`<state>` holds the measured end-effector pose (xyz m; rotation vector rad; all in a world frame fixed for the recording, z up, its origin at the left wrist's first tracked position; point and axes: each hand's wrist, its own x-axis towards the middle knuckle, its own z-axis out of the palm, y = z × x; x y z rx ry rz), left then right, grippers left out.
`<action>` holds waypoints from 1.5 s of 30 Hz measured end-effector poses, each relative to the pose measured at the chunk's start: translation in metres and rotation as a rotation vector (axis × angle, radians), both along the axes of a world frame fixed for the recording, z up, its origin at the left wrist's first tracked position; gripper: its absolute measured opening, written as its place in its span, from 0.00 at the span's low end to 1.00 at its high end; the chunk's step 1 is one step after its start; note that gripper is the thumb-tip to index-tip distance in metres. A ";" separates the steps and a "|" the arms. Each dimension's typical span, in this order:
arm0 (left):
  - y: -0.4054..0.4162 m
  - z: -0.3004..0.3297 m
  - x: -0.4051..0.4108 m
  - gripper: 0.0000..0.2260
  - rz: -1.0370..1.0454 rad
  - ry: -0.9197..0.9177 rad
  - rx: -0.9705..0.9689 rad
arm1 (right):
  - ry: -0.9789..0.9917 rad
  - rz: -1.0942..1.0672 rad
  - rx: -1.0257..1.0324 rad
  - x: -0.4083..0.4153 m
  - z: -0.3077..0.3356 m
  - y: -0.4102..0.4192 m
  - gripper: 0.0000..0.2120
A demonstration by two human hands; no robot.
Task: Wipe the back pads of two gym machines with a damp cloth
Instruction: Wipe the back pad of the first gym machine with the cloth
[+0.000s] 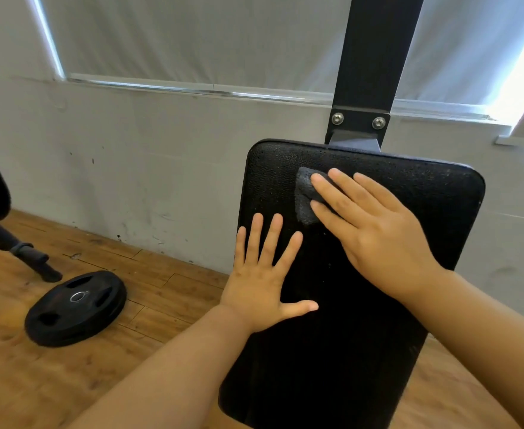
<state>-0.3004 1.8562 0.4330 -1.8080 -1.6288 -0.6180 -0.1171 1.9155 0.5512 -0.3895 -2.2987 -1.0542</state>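
Flat-fingered, our right hand presses the cloth at the back pad's 11 o'clock; our left hand braces, fingers spread. Pad 1's wipe: next, sweep toward 6.

Both forearms are bare with no sleeves in view. The left hand and right hand wear no gloves, rings or watch.

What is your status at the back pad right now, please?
Right hand presses dark cloth flat near top of back pad. Left hand flat on pad's left edge, fingers spread. Nothing in the way.
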 end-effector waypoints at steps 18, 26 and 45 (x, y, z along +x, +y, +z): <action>0.007 0.086 0.036 0.22 -0.311 0.026 0.268 | 0.458 0.099 -0.426 0.001 -0.008 -0.023 0.24; 0.023 0.091 0.032 0.19 -0.321 0.140 0.329 | 0.422 -0.172 -0.260 0.044 -0.021 -0.007 0.25; 0.003 0.080 -0.008 0.16 -0.151 -0.062 0.368 | 0.384 -0.276 -0.047 0.044 -0.042 0.014 0.26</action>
